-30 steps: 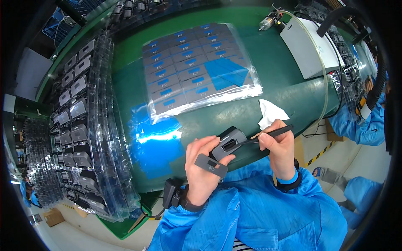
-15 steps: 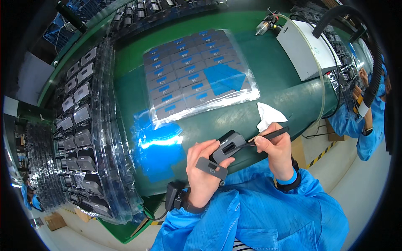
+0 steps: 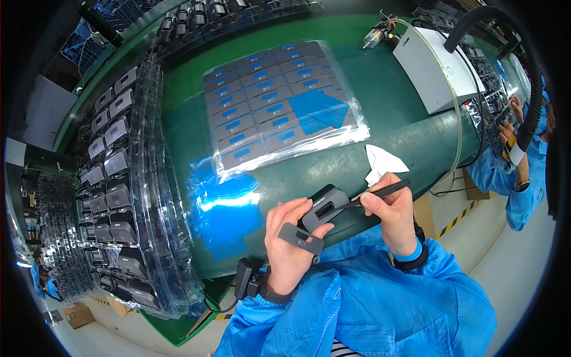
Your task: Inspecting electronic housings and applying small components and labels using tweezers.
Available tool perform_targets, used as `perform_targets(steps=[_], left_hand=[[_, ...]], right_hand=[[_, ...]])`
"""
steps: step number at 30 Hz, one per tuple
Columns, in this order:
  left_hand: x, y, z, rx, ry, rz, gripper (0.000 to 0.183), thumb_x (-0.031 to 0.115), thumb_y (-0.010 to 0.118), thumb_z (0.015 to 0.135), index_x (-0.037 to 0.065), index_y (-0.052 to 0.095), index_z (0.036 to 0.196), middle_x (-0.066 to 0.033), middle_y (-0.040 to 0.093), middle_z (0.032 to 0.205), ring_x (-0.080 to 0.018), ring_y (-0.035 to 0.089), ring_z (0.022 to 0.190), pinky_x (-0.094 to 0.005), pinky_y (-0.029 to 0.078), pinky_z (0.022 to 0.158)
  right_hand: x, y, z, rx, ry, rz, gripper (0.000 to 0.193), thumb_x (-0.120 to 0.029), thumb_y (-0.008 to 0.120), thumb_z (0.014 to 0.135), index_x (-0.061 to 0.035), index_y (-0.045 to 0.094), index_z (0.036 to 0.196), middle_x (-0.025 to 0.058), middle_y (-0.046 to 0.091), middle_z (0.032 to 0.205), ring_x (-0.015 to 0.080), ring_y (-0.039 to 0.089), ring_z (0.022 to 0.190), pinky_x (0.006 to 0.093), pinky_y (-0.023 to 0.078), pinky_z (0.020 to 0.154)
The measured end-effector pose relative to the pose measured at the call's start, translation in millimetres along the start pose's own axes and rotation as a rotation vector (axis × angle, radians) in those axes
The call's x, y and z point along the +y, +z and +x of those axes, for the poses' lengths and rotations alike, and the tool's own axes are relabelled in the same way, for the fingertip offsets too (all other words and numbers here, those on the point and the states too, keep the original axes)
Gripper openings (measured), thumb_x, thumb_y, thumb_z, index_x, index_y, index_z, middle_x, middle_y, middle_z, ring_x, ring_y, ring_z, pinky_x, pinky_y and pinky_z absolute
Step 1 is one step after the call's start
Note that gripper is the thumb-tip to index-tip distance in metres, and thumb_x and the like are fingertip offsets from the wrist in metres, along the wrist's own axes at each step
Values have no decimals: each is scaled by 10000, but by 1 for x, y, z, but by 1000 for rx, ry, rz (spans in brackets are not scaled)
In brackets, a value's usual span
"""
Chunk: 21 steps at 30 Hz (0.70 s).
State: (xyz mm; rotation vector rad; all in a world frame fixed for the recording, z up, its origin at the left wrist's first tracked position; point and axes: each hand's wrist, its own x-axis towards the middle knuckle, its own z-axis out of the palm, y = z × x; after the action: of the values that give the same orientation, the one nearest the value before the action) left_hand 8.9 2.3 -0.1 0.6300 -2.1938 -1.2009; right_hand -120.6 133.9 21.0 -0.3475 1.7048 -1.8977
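Note:
My left hand (image 3: 286,253) is closed around a small grey-and-black plastic device housing (image 3: 331,214) with a rectangular recess. The same hand also carries a flat grey cover plate (image 3: 301,239) with a slot, lying across its fingers and palm. In my right hand (image 3: 389,208) is a pair of dark tweezers (image 3: 389,190), pinched between thumb and fingers. Their tips reach leftward into the housing's recess; whether they grip anything there is too small to tell.
A sheet of grey cover plates (image 3: 250,128) with blue tabs lies ahead. Blue film (image 3: 223,217) and a crumpled white wipe (image 3: 383,165) lie nearer. Stacked clear trays of housings (image 3: 122,196) stand left. A white box (image 3: 437,71) with a hose stands right; a co-worker's blue sleeve (image 3: 493,178) is beyond.

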Motion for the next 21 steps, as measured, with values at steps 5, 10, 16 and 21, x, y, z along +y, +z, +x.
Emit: perform_targets(steps=[5,10,16,21], left_hand=[[0,-1,1,5,26,27,492,119,835,558,8,628,990,-117,614,1034,-290,563,934,-395,441,864],[-1,0,1,11,56,47,501,111,840,544,9,628,987,-128,624,1023,-288,572,932,-368,471,796],[1,0,0,-1,-16,-4,487,129,834,567,8,632,992,-101,607,1043,-284,550,952,-417,410,940],[0,1,0,-1,-16,-5,490,126,836,564,10,632,994,-96,606,1045,-284,549,950,-417,411,941]], right_hand=[[0,0,0,7,-1,-7,188,-104,687,796,-12,523,805,76,621,744,89,539,639,216,427,583],[0,0,-1,17,5,-11,184,-99,688,794,-9,527,805,75,620,741,90,542,638,215,429,580],[-1,1,-1,18,4,-13,177,-92,686,794,-7,531,804,75,619,741,87,542,635,214,432,579],[0,0,-1,20,2,-15,174,-88,685,794,-8,531,804,73,618,736,86,541,632,213,432,579]])
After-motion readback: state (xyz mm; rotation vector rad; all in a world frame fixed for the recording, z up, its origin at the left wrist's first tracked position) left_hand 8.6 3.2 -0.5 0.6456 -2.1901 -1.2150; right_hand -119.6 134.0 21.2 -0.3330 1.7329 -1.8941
